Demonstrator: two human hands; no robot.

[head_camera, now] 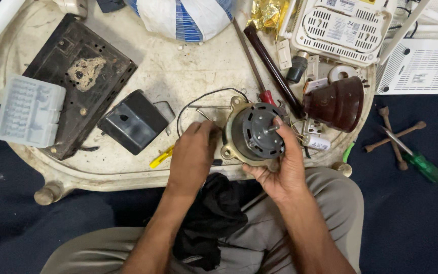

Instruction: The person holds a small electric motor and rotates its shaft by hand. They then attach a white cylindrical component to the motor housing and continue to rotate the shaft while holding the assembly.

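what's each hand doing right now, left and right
Left hand: closed on the left side of the small electric motor.
Right hand: fingers wrapped around the motor's right side, holding it.

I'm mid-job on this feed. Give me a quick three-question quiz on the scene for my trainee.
1. True or false: both hands are on the round black-and-brass electric motor.
2. Which lies on the dark floor to the right of the tray? A) green-handled screwdriver B) clear plastic compartment box C) black plastic cover
3. Fill in: the left hand is at the motor's ____ side in the picture, and the right hand cups it from below and right.

Key: 1 true; 2 A; 3 left.
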